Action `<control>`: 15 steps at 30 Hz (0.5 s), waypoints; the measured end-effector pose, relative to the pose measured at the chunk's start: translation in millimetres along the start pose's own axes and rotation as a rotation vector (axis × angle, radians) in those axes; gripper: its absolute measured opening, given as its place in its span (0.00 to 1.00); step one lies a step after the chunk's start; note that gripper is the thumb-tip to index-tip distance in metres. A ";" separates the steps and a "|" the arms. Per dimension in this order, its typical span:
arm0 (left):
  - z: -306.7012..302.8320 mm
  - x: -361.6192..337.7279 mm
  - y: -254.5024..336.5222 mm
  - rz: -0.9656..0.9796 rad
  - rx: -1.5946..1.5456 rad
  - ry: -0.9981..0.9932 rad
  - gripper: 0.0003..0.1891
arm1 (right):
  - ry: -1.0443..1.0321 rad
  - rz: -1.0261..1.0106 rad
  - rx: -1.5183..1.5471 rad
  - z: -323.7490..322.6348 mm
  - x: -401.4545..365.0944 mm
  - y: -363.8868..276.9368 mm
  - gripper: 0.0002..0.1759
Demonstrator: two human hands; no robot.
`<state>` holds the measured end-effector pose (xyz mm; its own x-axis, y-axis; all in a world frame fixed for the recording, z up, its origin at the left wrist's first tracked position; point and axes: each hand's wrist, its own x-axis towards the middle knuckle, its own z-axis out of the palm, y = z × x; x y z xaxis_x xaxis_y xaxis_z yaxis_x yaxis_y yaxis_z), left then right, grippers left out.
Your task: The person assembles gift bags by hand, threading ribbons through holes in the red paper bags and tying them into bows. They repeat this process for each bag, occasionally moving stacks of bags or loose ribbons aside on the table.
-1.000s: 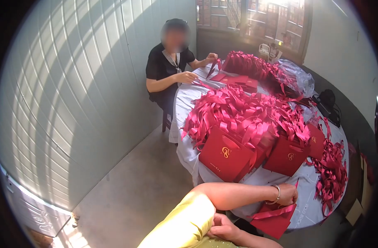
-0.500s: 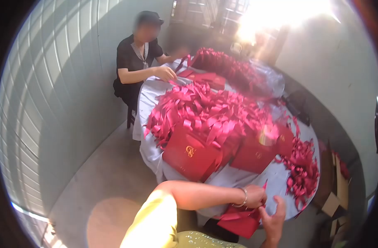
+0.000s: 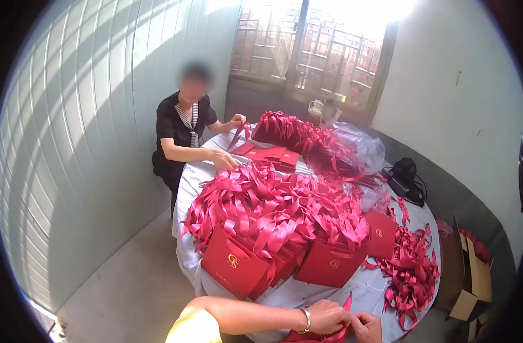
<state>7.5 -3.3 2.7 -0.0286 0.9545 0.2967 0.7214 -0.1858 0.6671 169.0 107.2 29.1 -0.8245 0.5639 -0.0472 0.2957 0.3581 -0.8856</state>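
Observation:
At the near table edge, my left hand [image 3: 328,318], with a bracelet at its wrist, has its fingers closed on a red ribbon [image 3: 348,301] whose pointed end sticks up. Close against it, my right hand [image 3: 366,328] pinches the same ribbon with thumb and fingers. Below both hands is a red paper bag [image 3: 307,336], mostly cut off by the bottom of the view. Just beyond stand red gift bags with gold logos, one at the left [image 3: 234,264] and one at the right [image 3: 333,265], with a heap of ribbons [image 3: 273,200] over their tops.
Loose red ribbons [image 3: 410,271] lie at the table's right side. Across the white-covered table [image 3: 187,228] a person [image 3: 184,123] handles ribbon beside flat red bags [image 3: 270,155]. Clear plastic [image 3: 361,148] and a black bag [image 3: 406,180] lie farther back. An open cardboard box [image 3: 470,280] stands right of the table.
The view has tilted up, so my hands and the bag sit lower in it. My right hand, spread before, has closed on the ribbon. The other person's far hand has lifted a ribbon.

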 end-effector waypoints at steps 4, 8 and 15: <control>2.0 -0.6 -0.5 0.050 -0.017 0.129 0.06 | -0.045 0.053 -0.026 -8.3 12.4 -5.1 0.18; 4.3 0.2 -0.7 0.113 0.027 0.199 0.05 | -0.111 -0.126 -0.186 -23.7 33.5 23.5 0.10; 17.3 -3.3 -1.4 0.249 0.226 0.289 0.06 | -0.340 0.209 0.181 -26.5 57.7 32.5 0.08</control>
<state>18.6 -2.1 -11.0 -0.0040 0.7765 0.6301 0.8631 -0.3156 0.3943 143.9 171.0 9.8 -0.8768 0.3224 -0.3566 0.4086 0.1089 -0.9062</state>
